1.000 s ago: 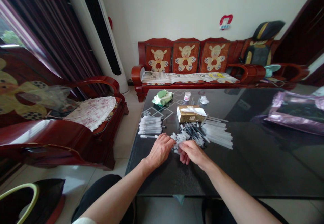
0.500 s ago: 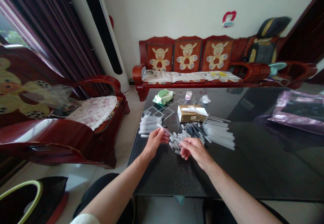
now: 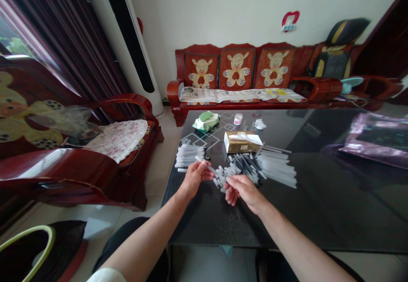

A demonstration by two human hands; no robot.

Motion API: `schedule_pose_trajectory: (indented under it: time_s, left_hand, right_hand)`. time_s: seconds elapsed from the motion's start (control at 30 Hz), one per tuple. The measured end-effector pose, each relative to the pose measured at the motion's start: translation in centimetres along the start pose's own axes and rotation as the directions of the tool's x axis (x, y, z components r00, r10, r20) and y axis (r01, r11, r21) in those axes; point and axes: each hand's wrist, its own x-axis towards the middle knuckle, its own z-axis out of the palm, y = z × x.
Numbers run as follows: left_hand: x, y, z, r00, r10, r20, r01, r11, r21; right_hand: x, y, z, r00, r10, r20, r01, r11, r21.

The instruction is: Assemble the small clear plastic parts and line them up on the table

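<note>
Over the worktop (image 3: 318, 214), the left hand (image 3: 194, 179) pinches a slanted pen (image 3: 211, 169) in its fingers; the right hand (image 3: 244, 190) curls by the caps (image 3: 230, 170), its fingers' hold unclear.

Glossy black rectangular table (image 3: 318, 218) with slim plastic parts sorted in groups
Far side: soft green-and-white wipes packet (image 3: 206, 122), small round white tub (image 3: 238, 119), crumpled white tissue (image 3: 260, 124); mid-table, gold cardboard tissue box (image 3: 242, 146); before it, left to right, translucent white pens (image 3: 190, 156), short whitish plastic caps (image 3: 228, 170), thin black sticks (image 3: 242, 163), long translucent tubes (image 3: 278, 168); far right, shiny purple plastic package (image 3: 379, 139).
</note>
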Motion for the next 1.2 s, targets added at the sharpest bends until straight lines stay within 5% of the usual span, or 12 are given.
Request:
schedule_pose_trajectory:
  time_s: [0.3, 0.6, 0.93, 1.2]
  left_hand:
    - [0.23, -0.04, -0.15, 0.999, 0.018, -0.04, -0.016, 0.999, 0.046]
    - [0.17, -0.03, 0.01, 1.0, -0.007, -0.027, 0.009, 0.999, 0.048]
    - [0.52, -0.37, -0.39, 1.0, -0.002, -0.028, 0.003, 0.999, 0.041]
    - [0.37, -0.12, -0.09, 0.999, -0.013, -0.037, 0.014, 0.999, 0.031]
  right_hand:
    - [0.09, 0.38, -0.21, 1.0, -0.017, 0.009, 0.017, 1.0, -0.005]
    - [0.35, 0.31, -0.24, 0.993, -0.056, -0.104, 0.051, 0.997, -0.049]
    - [0.1, 0.14, -0.04, 1.0, 0.004, -0.02, -0.005, 0.998, -0.067]
    - [0.16, 0.07, -0.34, 0.994, -0.008, -0.106, 0.001, 0.998, -0.067]
